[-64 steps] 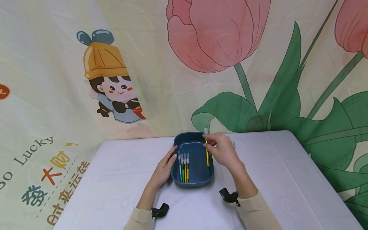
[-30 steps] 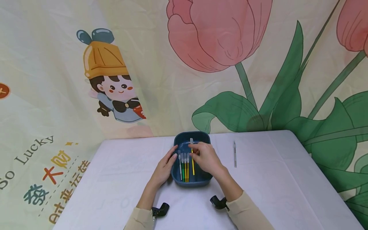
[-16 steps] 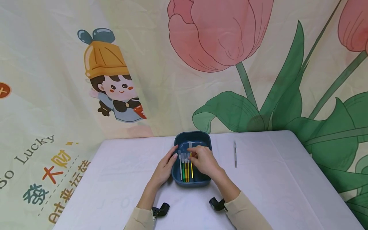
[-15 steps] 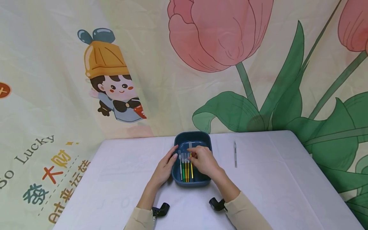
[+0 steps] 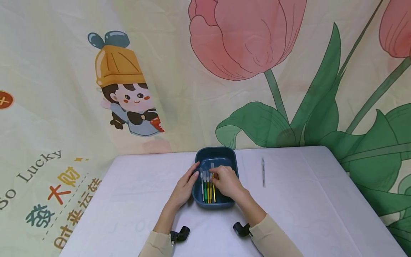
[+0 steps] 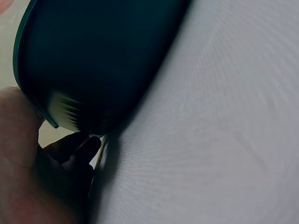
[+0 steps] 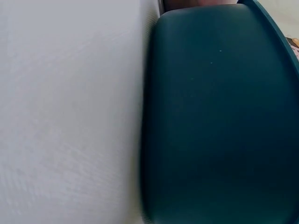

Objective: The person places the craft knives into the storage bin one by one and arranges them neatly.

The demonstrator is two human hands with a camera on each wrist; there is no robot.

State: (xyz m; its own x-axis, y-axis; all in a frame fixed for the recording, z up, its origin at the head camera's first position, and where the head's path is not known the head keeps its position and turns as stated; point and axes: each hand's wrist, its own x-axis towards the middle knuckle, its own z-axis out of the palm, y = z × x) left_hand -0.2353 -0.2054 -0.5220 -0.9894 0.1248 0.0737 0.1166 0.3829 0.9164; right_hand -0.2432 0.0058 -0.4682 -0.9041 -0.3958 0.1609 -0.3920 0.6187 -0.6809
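Note:
In the head view my right hand (image 5: 227,181) pinches a slim yellow pen-like stick (image 5: 214,194) with a clear cap, inside the dark blue box (image 5: 213,205). To its left, several similar capped sticks (image 5: 206,192), silver, green and yellow, lie side by side in the box. My left hand (image 5: 183,188) holds the box by its left side, thumb and index finger at the rim. The left wrist view shows this hand (image 6: 18,158) against the box's outer wall (image 6: 98,56), other fingers low down. Only the box wall (image 7: 219,121) fills most of the right wrist view.
A silver capped stick (image 5: 263,173) lies on the white-covered table (image 5: 308,207), right of the box. Behind the table hangs a cloth (image 5: 173,89) printed with tulips and a cartoon figure. Black wrist cameras (image 5: 241,229) sit under both forearms.
My right hand has carried the yellow stick from the box's right rim leftward and down beside the other sticks. The silver stick on the table has come into view. My left hand has stayed put.

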